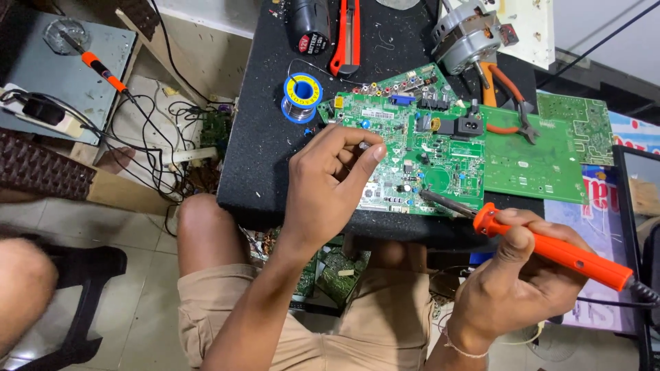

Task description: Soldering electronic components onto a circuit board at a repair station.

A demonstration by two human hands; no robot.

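A green circuit board [440,158] crowded with components lies on a black mat [265,137]. My left hand [330,182] hovers over the board's left part, its thumb and fingers pinched on a small thin piece, probably solder wire. My right hand [512,271] grips an orange soldering iron [550,247] whose dark tip rests on the board's lower middle. A blue spool of solder wire [302,96] stands just left of the board.
A second green board [543,158] lies to the right under orange pliers [512,103]. A motor [467,34], a black battery [309,27] and a red-handled tool [347,38] sit at the back. Cables, another soldering iron [103,69] and loose boards lie on the floor.
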